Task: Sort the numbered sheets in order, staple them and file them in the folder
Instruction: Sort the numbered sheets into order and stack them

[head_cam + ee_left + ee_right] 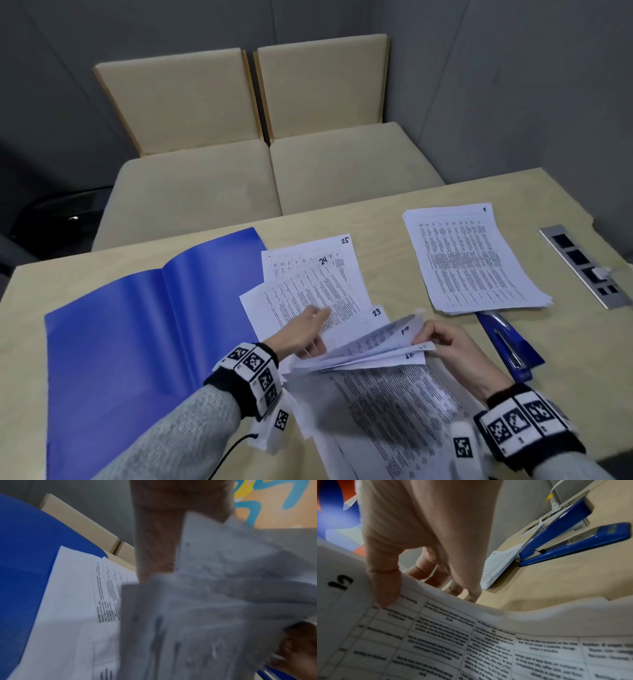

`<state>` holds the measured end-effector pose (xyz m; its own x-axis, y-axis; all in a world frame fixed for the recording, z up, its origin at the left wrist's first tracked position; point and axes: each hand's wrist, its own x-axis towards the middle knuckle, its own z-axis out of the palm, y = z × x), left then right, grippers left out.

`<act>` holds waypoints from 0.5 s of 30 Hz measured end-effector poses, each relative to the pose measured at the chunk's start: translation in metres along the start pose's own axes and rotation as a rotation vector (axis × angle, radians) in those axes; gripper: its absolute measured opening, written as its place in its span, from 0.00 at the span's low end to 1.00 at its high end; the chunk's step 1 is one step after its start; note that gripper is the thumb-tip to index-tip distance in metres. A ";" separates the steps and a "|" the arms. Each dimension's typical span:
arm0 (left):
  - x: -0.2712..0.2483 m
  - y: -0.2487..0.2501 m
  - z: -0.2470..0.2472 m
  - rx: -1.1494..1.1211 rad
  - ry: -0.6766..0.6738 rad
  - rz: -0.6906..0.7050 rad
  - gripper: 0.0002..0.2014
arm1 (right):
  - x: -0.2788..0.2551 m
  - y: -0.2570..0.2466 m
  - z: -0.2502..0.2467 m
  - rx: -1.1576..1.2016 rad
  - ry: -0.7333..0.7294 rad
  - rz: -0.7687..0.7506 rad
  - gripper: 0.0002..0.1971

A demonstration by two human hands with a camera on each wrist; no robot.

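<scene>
Three loose sheets, 25 [344,255], 24 [308,291] and 23 [375,317], lie beside one open blue folder [137,325], nothing in it. One stack topped 1 [469,260] touches one stapler [510,342]. The right hand [452,346] pinches sheet 19 [394,334]; the left hand [301,330] lies spread on 24.

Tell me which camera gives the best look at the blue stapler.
The right wrist view: the stapler lies sharp and unobstructed on the table, arm raised off its base, touching the stack topped by sheet 1. The head view shows it smaller and blurrier, beyond the right hand. The left wrist view shows at most a blue sliver.
</scene>
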<state>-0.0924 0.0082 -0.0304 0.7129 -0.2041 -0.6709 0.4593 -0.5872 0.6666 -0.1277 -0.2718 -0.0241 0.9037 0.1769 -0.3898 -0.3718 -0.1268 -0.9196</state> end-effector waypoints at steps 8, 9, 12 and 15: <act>0.019 -0.006 0.000 0.520 0.185 0.087 0.03 | 0.000 -0.004 0.001 0.010 0.006 -0.005 0.08; 0.018 -0.006 -0.004 0.524 0.242 0.102 0.04 | 0.000 -0.004 0.002 0.019 0.009 -0.001 0.08; 0.019 -0.007 -0.020 0.534 0.384 0.117 0.03 | 0.005 -0.006 0.004 0.039 -0.012 0.008 0.10; 0.025 -0.014 -0.035 0.639 0.446 0.047 0.04 | 0.010 -0.010 0.009 0.046 -0.036 0.016 0.09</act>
<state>-0.0619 0.0388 -0.0449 0.9320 0.0145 -0.3621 0.1252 -0.9506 0.2841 -0.1166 -0.2599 -0.0196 0.8897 0.2108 -0.4050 -0.3960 -0.0850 -0.9143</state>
